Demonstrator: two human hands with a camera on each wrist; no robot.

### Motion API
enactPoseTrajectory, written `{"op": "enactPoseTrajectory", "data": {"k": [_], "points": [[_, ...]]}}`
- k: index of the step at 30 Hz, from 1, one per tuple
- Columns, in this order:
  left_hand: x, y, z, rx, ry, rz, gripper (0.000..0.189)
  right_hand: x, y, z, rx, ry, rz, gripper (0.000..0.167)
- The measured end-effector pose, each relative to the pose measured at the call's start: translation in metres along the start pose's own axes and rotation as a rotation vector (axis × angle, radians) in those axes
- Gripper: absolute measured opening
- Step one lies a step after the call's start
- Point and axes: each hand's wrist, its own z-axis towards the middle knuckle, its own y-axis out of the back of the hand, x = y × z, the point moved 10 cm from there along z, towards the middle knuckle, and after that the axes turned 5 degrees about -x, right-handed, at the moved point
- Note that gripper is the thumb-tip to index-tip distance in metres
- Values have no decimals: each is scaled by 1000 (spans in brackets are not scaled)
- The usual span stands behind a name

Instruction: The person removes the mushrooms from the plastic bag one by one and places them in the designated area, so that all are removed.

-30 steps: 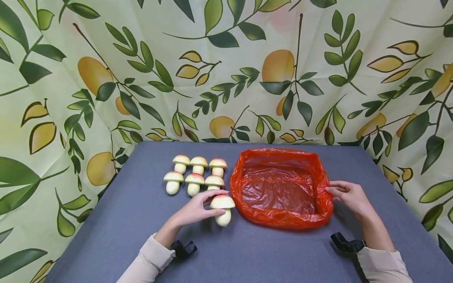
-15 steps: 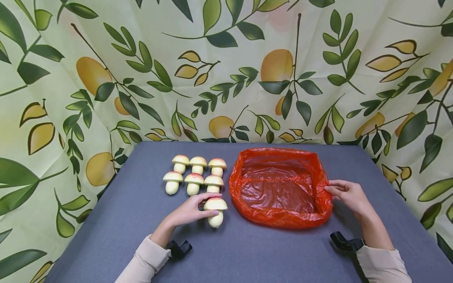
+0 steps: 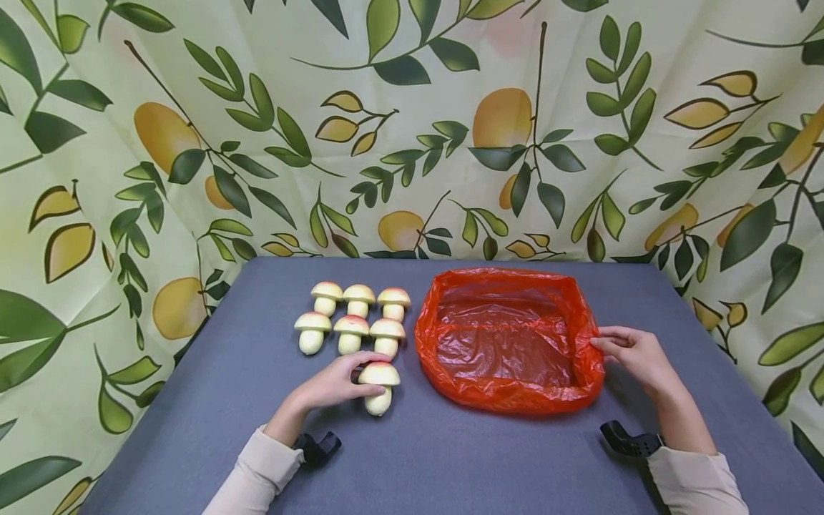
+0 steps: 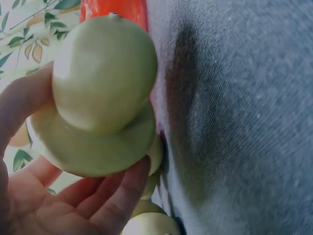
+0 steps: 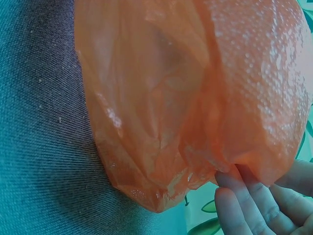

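Note:
My left hand point(image 3: 331, 385) grips a model mushroom point(image 3: 380, 374) with a pale yellow cap, reddish on top, and a stubby stem. In the left wrist view the thumb lies along one side of this mushroom point(image 4: 105, 73), the fingers under its cap; a shadow falls on the cloth beside it. Just beyond stand two rows of similar mushrooms, a near row point(image 3: 352, 327) and a far row point(image 3: 358, 294). A red plastic bag point(image 3: 508, 399) sits with its mouth spread wide. At its right side my right hand point(image 3: 634, 356) pinches the rolled rim between thumb and fingers.
Everything rests on a table covered in grey-blue cloth point(image 3: 450, 465). A leaf-and-fruit patterned curtain point(image 3: 412, 143) hangs behind and along the sides. Each wrist wears a black camera strap, one on the left point(image 3: 318, 448) and one on the right point(image 3: 627, 440).
My left hand has shifted left with the mushroom, away from the bag and slightly nearer the front. The right hand and the bag stay where they were.

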Motion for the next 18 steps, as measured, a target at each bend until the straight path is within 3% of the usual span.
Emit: {"op": "enactPoseTrajectory", "data": {"k": [10, 18], "points": [[1, 3, 0, -24, -49, 97, 52, -2, -1, 0, 5, -1, -8, 52], [7, 13, 0, -120, 30, 44, 51, -2, -1, 1, 5, -5, -11, 52]]}}
